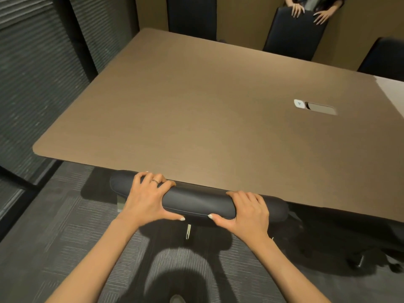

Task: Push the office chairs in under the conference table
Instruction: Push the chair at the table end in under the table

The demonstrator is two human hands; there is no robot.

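A black office chair [197,201] stands at the near edge of the brown conference table [185,110]. Only the top of its padded backrest shows, touching the table edge; the seat is hidden under the tabletop. My left hand [147,199] grips the left part of the backrest top, fingers over it and thumb underneath. My right hand [248,212] grips the right part in the same way. Across the table, another black chair [295,32] has its back against the far edge.
Another person's two hands [310,13] rest on the far chair's backrest. More dark chairs stand at the far left [191,17] and far right [384,55]. A cable port [314,107] sits in the tabletop. Slatted blinds [32,73] line the left wall. Grey carpet [54,226] covers the floor.
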